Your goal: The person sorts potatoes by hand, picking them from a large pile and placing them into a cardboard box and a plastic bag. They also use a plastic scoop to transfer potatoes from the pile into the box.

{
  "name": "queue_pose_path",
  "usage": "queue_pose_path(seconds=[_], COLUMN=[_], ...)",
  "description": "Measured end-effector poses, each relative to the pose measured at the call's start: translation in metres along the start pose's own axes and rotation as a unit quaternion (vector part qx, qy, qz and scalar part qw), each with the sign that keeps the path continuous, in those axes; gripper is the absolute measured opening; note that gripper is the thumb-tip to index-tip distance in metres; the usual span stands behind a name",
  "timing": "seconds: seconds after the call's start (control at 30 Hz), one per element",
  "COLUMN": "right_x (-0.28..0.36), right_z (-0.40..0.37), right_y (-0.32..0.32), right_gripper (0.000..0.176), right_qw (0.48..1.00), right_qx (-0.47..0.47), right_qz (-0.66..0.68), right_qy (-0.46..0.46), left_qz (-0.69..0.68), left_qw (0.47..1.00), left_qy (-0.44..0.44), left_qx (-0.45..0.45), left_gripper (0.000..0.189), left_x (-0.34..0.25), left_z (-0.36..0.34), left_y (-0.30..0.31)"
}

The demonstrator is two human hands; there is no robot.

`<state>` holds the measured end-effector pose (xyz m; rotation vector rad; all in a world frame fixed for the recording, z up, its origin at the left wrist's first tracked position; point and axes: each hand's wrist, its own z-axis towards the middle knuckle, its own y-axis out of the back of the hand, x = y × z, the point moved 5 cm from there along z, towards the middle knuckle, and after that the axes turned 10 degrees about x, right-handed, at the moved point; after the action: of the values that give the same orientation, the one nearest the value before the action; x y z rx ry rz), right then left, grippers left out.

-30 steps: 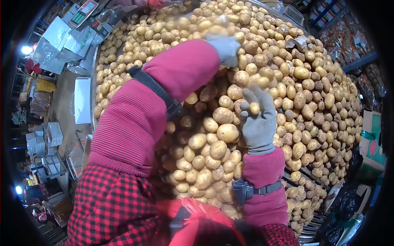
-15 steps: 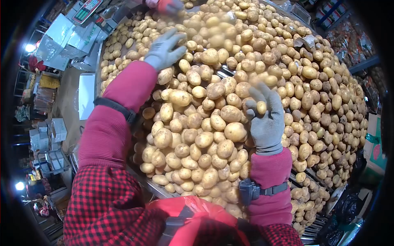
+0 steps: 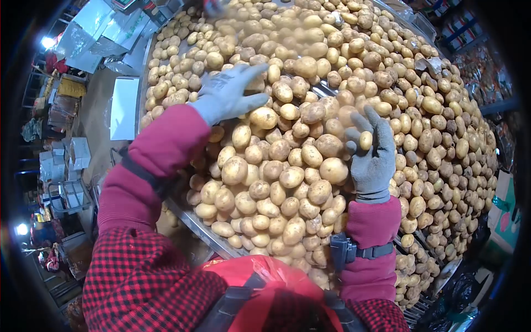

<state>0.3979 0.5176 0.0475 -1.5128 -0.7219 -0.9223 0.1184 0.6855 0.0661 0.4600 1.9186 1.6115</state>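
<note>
A large heap of potatoes (image 3: 290,177) covers a metal-edged table. My left hand (image 3: 229,94), in a grey glove, reaches over the heap's left part with fingers spread and nothing visible in it. My right hand (image 3: 373,152), gloved too, is at the middle right of the heap, its palm partly up and its fingers curled round a small potato (image 3: 365,140). Between the two hands a strip of shiny metal (image 3: 323,89) shows through the potatoes.
The table's metal edge (image 3: 202,229) runs near my body. A co-worker's gloved hand (image 3: 213,6) is at the top. White boxes (image 3: 83,33) stand at the upper left, a white board (image 3: 124,108) left of the table, and black bags (image 3: 462,290) at the lower right.
My left hand has moved right and slightly down over the potatoes. The small potato is still in my right hand. The view has shifted, and the co-worker's hand shows less at the top.
</note>
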Motion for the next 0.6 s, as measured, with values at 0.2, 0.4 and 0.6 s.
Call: queue_pose_path(seconds=[0.2, 0.4, 0.6], right_x=[0.006, 0.003, 0.003], right_z=[-0.004, -0.005, -0.001], right_y=[-0.009, -0.02, -0.043], right_gripper=[0.04, 0.042, 0.05], right_qw=[0.976, 0.984, 0.992], right_qx=[0.0, 0.062, 0.086], right_qz=[-0.21, -0.16, -0.021], right_qy=[0.056, 0.05, -0.09], left_qz=[-0.057, -0.436, -0.341], left_qw=[0.991, 0.896, 0.923], left_qy=[0.075, -0.074, -0.152], left_qx=[0.093, -0.044, -0.09], left_gripper=[0.074, 0.091, 0.088], left_x=[-0.004, -0.041, -0.124], left_z=[0.024, 0.001, -0.004], left_y=[-0.002, 0.005, 0.028])
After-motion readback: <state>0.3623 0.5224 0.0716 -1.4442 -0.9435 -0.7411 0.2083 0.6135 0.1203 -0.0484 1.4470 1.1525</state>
